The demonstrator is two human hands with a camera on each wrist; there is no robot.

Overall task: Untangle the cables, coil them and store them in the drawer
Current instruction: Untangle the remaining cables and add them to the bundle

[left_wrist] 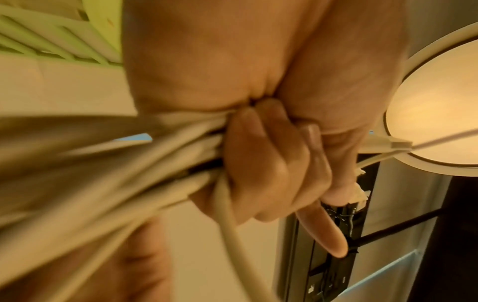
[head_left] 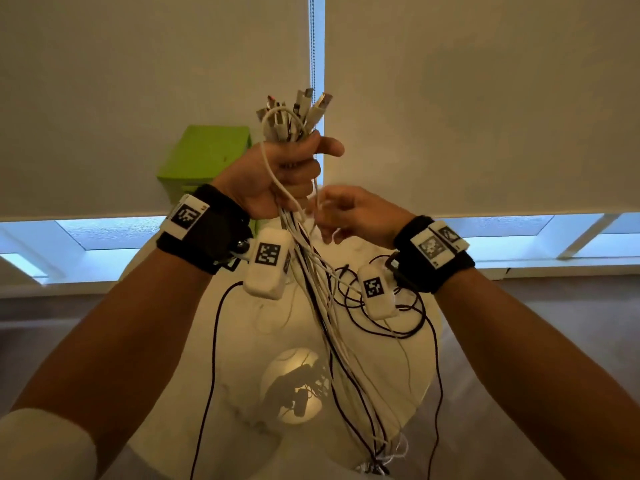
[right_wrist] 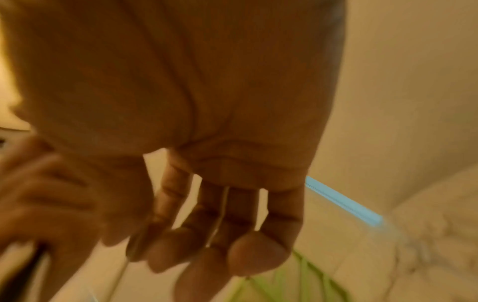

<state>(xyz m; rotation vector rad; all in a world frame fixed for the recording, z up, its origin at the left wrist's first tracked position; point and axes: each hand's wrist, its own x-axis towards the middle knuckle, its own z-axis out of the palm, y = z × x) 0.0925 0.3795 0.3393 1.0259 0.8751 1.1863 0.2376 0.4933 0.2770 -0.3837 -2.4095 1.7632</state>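
My left hand is raised in front of me and grips a bundle of white and black cables in a fist. Several plugs stick up above the fist, and the cable lengths hang down towards the table. In the left wrist view the curled fingers wrap the bundle of cables. Just below and right of the fist, my right hand pinches a thin white cable. That thin white cable runs between its curled fingers.
A green drawer unit stands behind my left hand against the drawn white blinds. Below the hands is a round white table. Thin black wires from the wrist cameras loop under my wrists.
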